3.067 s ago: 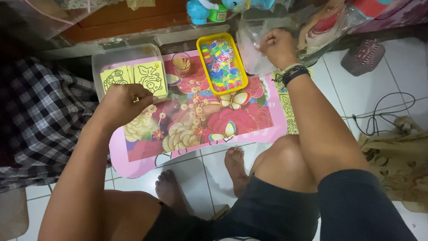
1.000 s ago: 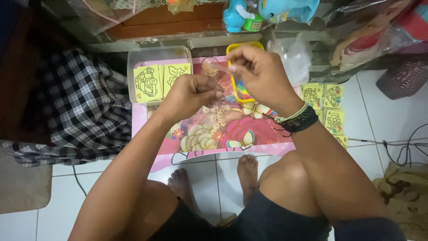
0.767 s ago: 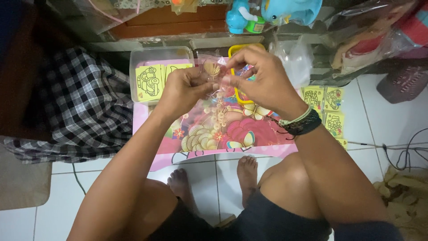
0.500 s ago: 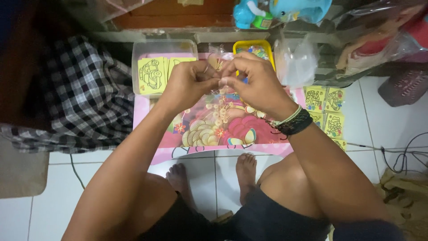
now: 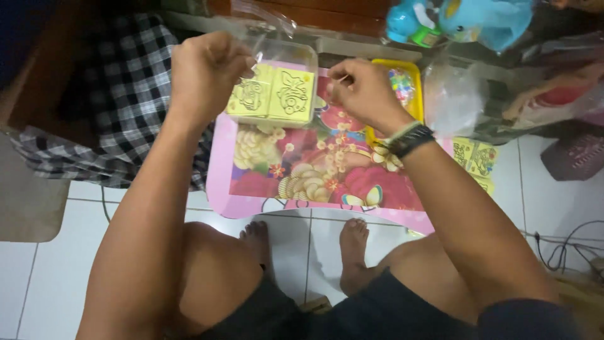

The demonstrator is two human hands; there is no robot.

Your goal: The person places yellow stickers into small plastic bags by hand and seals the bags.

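1. White floor tiles lie under a low pink desk (image 5: 220, 182) with a flowered top.
2. My left hand (image 5: 207, 69) is clenched, pinching a clear plastic bag (image 5: 264, 22) above a clear box (image 5: 277, 88) of yellow cards.
3. My right hand (image 5: 362, 91) pinches something small beside the yellow bead tray (image 5: 402, 85); I cannot tell what.

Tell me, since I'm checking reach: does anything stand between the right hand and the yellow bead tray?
Nothing visible does. The right hand is raised at the left edge of the yellow bead tray, covering part of it, with nothing between them.
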